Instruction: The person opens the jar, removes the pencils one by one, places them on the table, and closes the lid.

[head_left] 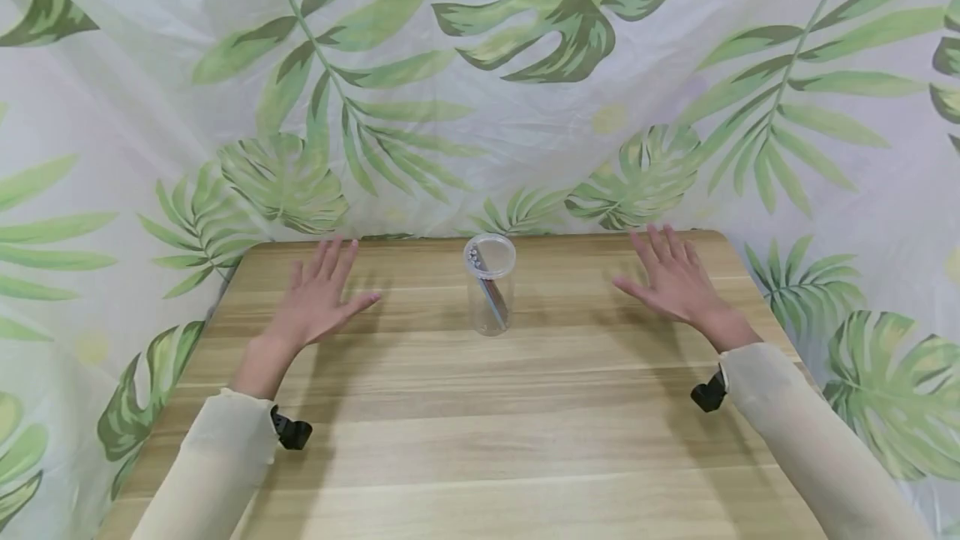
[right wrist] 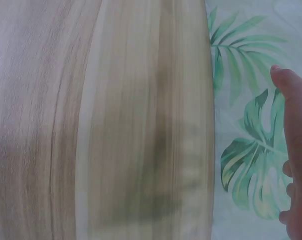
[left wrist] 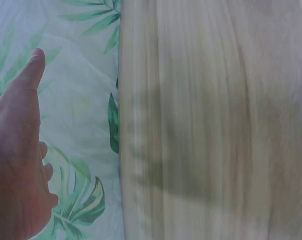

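Observation:
A clear plastic cup [head_left: 480,307] with a translucent rim stands upright near the back middle of the table. Several thin sticks, some bluish and some dark brown, lean inside it; their exact kind is too small to tell. To the left of the cup, my left hand [head_left: 315,302] is held above the tabletop with its fingers straight and spread. My right hand [head_left: 678,282] mirrors it on the other side, fingers also spread. Both are apart from the cup and hold nothing. In the wrist views, the left hand [left wrist: 16,165] and right hand [right wrist: 300,150] show only partly.
The wooden table [head_left: 480,440] has rounded back corners. Behind it and along its sides hangs a pale cloth [head_left: 525,132] printed with green leaves, close to the back edge. A black wrist device [head_left: 291,430] is strapped at the left cuff, another black device [head_left: 708,392] at the right.

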`<move>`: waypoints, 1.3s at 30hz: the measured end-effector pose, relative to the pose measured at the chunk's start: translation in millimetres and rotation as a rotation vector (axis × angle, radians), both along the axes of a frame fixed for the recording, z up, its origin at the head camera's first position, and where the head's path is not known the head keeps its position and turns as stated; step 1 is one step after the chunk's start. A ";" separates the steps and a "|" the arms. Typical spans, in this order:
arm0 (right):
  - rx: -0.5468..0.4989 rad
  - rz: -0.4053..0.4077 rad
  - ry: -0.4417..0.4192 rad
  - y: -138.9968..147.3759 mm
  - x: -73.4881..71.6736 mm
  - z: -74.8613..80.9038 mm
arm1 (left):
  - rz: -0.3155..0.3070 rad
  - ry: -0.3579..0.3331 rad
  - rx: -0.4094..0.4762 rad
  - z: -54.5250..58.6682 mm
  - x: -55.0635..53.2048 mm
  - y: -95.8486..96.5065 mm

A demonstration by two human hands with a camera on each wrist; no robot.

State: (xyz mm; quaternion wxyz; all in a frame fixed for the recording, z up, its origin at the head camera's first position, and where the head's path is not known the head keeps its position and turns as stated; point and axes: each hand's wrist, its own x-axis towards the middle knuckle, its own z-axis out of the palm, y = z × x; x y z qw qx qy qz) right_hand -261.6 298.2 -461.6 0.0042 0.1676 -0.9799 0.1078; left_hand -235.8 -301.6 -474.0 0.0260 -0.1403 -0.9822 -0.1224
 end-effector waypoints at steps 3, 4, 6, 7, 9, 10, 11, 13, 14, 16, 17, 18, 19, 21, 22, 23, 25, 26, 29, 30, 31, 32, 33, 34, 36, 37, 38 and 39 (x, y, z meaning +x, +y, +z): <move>-0.004 0.011 0.008 -4.5 -0.4 2.9 | -0.017 -0.013 -0.002 -5.0 -1.3 6.3; -0.003 0.015 0.014 -6.2 -0.4 3.9 | -0.024 -0.019 -0.001 -6.6 -2.0 8.5; -0.002 0.023 0.024 -9.9 -0.3 6.0 | -0.042 -0.028 0.012 -8.8 -2.7 14.0; -0.001 0.026 0.030 -12.0 -0.2 7.2 | -0.050 -0.031 0.022 -9.8 -3.0 16.8; 0.007 0.036 0.043 -16.4 -0.3 9.6 | -0.064 -0.034 0.040 -11.5 -3.3 22.7; 0.008 0.041 0.048 -18.8 0.1 11.0 | -0.069 -0.036 0.051 -12.4 -3.1 25.7; 0.008 0.044 0.048 -21.3 0.5 12.4 | -0.075 -0.037 0.059 -13.1 -2.8 29.3; 0.005 0.054 0.048 -26.4 0.9 15.0 | -0.083 -0.035 0.072 -15.5 -2.6 35.6; 0.002 0.060 0.047 -29.2 1.1 16.4 | -0.088 -0.035 0.077 -16.3 -1.9 39.1; -0.008 0.070 0.044 -34.6 1.7 19.0 | -0.095 -0.044 0.096 -17.9 -0.8 45.9; -0.015 0.075 0.041 -37.3 1.8 20.5 | -0.099 -0.050 0.106 -18.7 -0.4 49.3; -0.019 0.079 0.041 -39.9 1.7 21.7 | -0.102 -0.056 0.118 -19.1 0.1 52.4; -0.021 0.083 0.041 -42.5 1.8 23.0 | -0.105 -0.061 0.126 -20.1 0.4 55.3; -0.027 0.094 0.041 -47.4 2.2 26.0 | -0.114 -0.068 0.157 -21.7 0.9 61.0; -0.030 0.100 0.039 -49.5 2.3 27.6 | -0.119 -0.071 0.168 -22.7 1.0 63.8; -0.035 0.107 0.039 -51.8 2.4 29.0 | -0.124 -0.072 0.179 -23.8 1.2 66.2; -0.044 0.122 0.043 -56.0 2.7 31.3 | -0.137 -0.076 0.199 -25.9 1.9 71.5; -0.049 0.131 0.047 -58.1 3.0 32.4 | -0.144 -0.082 0.213 -26.4 2.5 74.4; -0.064 0.158 0.062 -64.3 2.9 34.6 | -0.165 -0.097 0.249 -28.7 3.4 82.4; -0.068 0.166 0.067 -66.1 2.7 35.3 | -0.172 -0.101 0.266 -29.7 3.2 85.2; -0.073 0.175 0.072 -68.1 2.6 36.1 | -0.181 -0.102 0.286 -30.3 3.1 87.9; -0.081 0.183 0.074 -69.9 2.2 36.6 | -0.188 -0.108 0.312 -31.4 2.8 90.6; -0.097 0.191 0.073 -71.9 1.7 37.4 | -0.193 -0.117 0.341 -32.5 2.5 93.3; -0.109 0.200 0.076 -73.8 1.1 38.0 | -0.198 -0.128 0.372 -33.6 2.2 95.9; -0.138 0.217 0.073 -77.5 -0.5 38.9 | -0.207 -0.163 0.442 -36.0 1.8 101.0; -0.154 0.224 0.071 -78.7 -1.2 39.0 | -0.214 -0.183 0.481 -36.9 1.4 104.0; -0.168 0.233 0.069 -79.9 -1.9 39.1 | -0.218 -0.203 0.515 -38.2 0.8 106.8; -0.184 0.244 0.068 -81.2 -2.5 39.4 | -0.226 -0.217 0.544 -39.2 0.2 109.5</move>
